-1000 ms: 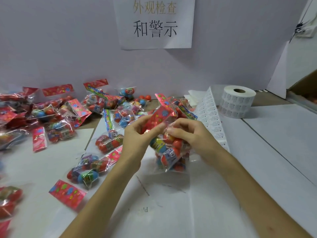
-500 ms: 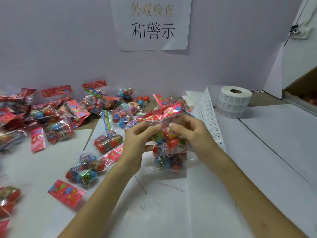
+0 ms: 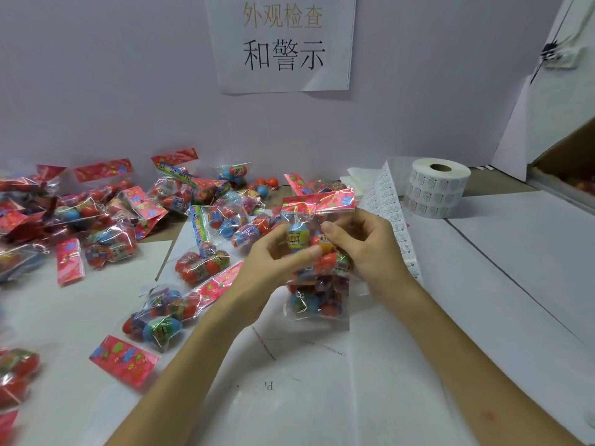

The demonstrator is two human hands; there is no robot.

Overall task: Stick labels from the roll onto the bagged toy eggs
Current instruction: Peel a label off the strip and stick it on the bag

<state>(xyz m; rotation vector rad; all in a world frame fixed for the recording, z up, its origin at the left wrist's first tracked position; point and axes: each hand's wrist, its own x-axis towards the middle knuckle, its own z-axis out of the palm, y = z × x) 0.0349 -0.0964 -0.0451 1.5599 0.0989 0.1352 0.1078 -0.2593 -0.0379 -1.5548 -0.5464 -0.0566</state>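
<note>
I hold one clear bag of toy eggs (image 3: 317, 294) upright above the table, its red header card at the top. My left hand (image 3: 273, 265) grips the bag's left side, thumb across the front. My right hand (image 3: 363, 246) pinches the bag's upper right with curled fingers. The white label roll (image 3: 436, 188) stands at the back right, and its unrolled strip of labels (image 3: 391, 217) trails toward me behind my right hand.
Many more bagged eggs (image 3: 106, 226) lie piled across the left half of the white table (image 3: 483, 300). A nearer bag (image 3: 161, 320) lies left of my left forearm. A paper sign (image 3: 281, 43) hangs on the back wall. A cardboard box (image 3: 570, 169) sits far right.
The bag has been turned from tilted to upright, with its red header now level on top. Both hands shifted their hold lower on the bag.
</note>
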